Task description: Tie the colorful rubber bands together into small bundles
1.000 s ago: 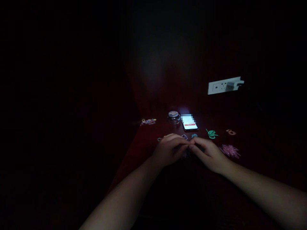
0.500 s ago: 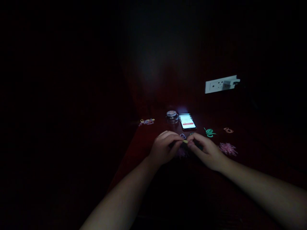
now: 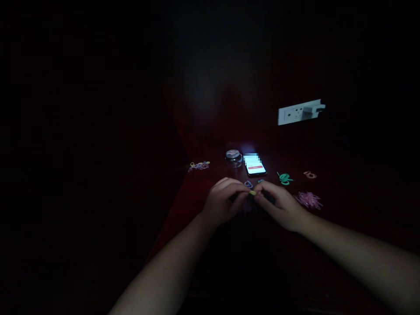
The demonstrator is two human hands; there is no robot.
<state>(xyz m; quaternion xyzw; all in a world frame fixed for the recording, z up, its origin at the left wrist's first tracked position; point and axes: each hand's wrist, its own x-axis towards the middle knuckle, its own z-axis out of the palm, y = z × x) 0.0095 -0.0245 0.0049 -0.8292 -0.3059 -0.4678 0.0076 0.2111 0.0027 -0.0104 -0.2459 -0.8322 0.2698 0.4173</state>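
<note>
A: What does the head view show?

B: A person's two bare hands meet above a dark red desk (image 3: 183,210), in a dimly lit room. The left hand (image 3: 223,199) pinches a small yellow band (image 3: 252,192) between thumb and fingers; the right hand (image 3: 282,208), also closed to a pinch, grips at its other side.

A: Any brand or writing to report?

B: None legible. A lit phone (image 3: 256,166) lies face up beyond the hands, a red bar low on its screen and the upper part pixelated; its text is too small to read. Just left of it stands a clear jar (image 3: 233,161), its lid (image 3: 232,153) bearing a printed design that cannot be made out.

A: And around them?

B: A mixed pile (image 3: 199,166) of colored bands sits at the far left. A purple band (image 3: 248,184) lies just beyond the fingertips, near a blue band (image 3: 260,180) partly hidden by the right hand. To the right are green bands (image 3: 284,178), an orange band (image 3: 310,174) and, nearer the right forearm, a pink pile (image 3: 309,200). Another, dim heap (image 3: 246,207) shows below the hands.

A: On the wall?

B: A white socket panel (image 3: 298,112), with a plug (image 3: 320,109) at its right end.
</note>
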